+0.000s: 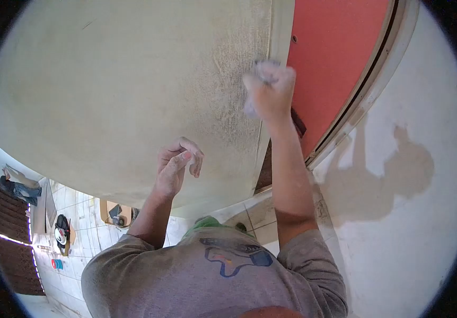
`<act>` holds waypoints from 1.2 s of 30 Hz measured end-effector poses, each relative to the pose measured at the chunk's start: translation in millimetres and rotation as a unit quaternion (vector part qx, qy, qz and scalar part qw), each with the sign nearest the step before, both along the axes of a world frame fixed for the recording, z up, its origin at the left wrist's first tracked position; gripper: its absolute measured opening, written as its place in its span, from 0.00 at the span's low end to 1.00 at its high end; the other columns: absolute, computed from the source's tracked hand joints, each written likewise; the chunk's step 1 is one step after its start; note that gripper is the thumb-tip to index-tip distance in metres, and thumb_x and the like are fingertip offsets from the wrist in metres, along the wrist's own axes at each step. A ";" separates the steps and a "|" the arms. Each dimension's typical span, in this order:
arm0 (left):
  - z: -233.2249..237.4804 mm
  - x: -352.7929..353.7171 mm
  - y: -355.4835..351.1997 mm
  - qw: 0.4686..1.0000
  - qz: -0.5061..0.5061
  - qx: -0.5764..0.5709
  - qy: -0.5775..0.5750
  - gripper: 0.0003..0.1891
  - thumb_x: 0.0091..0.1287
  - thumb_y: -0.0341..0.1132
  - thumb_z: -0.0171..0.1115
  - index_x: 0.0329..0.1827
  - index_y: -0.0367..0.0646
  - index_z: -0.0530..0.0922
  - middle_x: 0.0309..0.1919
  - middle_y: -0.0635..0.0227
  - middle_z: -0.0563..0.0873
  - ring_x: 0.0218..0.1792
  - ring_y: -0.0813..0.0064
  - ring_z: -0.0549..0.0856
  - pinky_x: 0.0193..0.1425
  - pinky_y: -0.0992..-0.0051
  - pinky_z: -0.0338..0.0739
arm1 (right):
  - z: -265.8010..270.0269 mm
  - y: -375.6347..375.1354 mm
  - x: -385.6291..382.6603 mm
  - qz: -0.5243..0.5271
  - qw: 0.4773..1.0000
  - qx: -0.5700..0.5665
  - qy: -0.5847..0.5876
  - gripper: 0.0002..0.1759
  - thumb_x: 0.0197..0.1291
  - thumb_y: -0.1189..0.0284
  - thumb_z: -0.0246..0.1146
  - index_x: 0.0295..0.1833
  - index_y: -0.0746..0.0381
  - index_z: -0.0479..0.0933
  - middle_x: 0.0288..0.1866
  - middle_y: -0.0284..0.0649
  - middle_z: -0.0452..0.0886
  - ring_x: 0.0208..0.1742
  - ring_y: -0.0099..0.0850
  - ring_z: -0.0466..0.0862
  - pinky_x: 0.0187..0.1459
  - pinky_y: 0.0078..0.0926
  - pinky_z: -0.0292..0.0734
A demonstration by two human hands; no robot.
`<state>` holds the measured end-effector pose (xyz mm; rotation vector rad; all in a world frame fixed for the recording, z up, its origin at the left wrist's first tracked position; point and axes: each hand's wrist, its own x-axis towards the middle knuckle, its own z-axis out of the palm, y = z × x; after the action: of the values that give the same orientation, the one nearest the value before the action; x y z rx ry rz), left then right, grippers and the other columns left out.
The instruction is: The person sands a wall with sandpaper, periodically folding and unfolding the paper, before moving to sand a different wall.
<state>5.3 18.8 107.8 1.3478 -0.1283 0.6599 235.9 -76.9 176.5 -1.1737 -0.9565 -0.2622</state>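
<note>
My right hand (273,93) is closed around a greyish-white piece of sandpaper (251,107), blurred by motion and mostly hidden in the grip. It is at the right edge of the pale wall (106,90), beside a rough, scuffed patch (231,87) of dark speckles and scrape marks. My left hand (179,161) hovers lower down in front of the same wall, dusted white. Its fingers are loosely bent, the thumb lies near the index finger, and no object shows in it.
Right of the wall is a red door panel (334,58) in a frame, then a white wall (398,254) carrying my shadow. On the tiled floor (85,212) at lower left are an open box (110,211), a dark item with white (61,233) and a small red-and-blue object (56,264).
</note>
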 end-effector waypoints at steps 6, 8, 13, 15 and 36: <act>-11.7 11.3 -5.0 1.000 -0.020 -0.017 0.015 0.11 0.73 0.37 0.58 0.37 0.37 0.79 0.18 0.68 0.75 0.19 0.75 0.75 0.25 0.75 0.70 | -152.5 -0.2 -9.6 0.055 0.987 0.030 0.145 0.16 0.48 0.78 0.62 0.17 0.63 0.61 0.15 0.28 0.61 0.20 0.18 0.64 0.22 0.28 0.58; -17.9 17.8 -3.8 0.998 -0.044 -0.034 0.005 0.11 0.73 0.37 0.58 0.37 0.38 0.78 0.18 0.68 0.75 0.18 0.75 0.74 0.25 0.74 0.70 | -187.8 10.6 -16.5 0.028 0.973 0.116 0.197 0.15 0.50 0.79 0.62 0.18 0.62 0.62 0.16 0.27 0.63 0.21 0.18 0.66 0.22 0.26 0.61; -17.3 16.3 -13.9 0.996 -0.025 -0.088 -0.013 0.11 0.73 0.37 0.57 0.35 0.38 0.77 0.17 0.68 0.73 0.17 0.74 0.72 0.23 0.73 0.68 | -133.5 -0.2 -40.1 0.044 0.977 0.115 0.174 0.13 0.49 0.81 0.59 0.18 0.62 0.63 0.19 0.27 0.68 0.19 0.17 0.69 0.20 0.24 0.62; -14.8 14.1 -12.5 0.993 -0.014 -0.110 -0.042 0.11 0.73 0.37 0.57 0.35 0.38 0.78 0.16 0.69 0.72 0.17 0.74 0.72 0.23 0.73 0.66 | -89.2 7.9 -25.7 0.038 0.981 0.136 0.132 0.13 0.49 0.82 0.59 0.18 0.63 0.63 0.18 0.27 0.67 0.17 0.17 0.68 0.18 0.24 0.60; -43.8 14.5 48.7 0.991 -0.114 -0.057 -0.024 0.06 0.73 0.27 0.57 0.40 0.34 0.81 0.29 0.60 0.84 0.25 0.73 0.81 0.32 0.72 0.76 | 76.6 80.0 -17.0 0.018 0.987 0.069 -0.145 0.18 0.47 0.81 0.59 0.19 0.62 0.55 0.15 0.32 0.53 0.21 0.20 0.55 0.23 0.29 0.48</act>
<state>19.8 67.5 64.0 1.1865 -0.2767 0.4989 218.9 3.1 253.1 -1.0070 -1.1928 -0.4727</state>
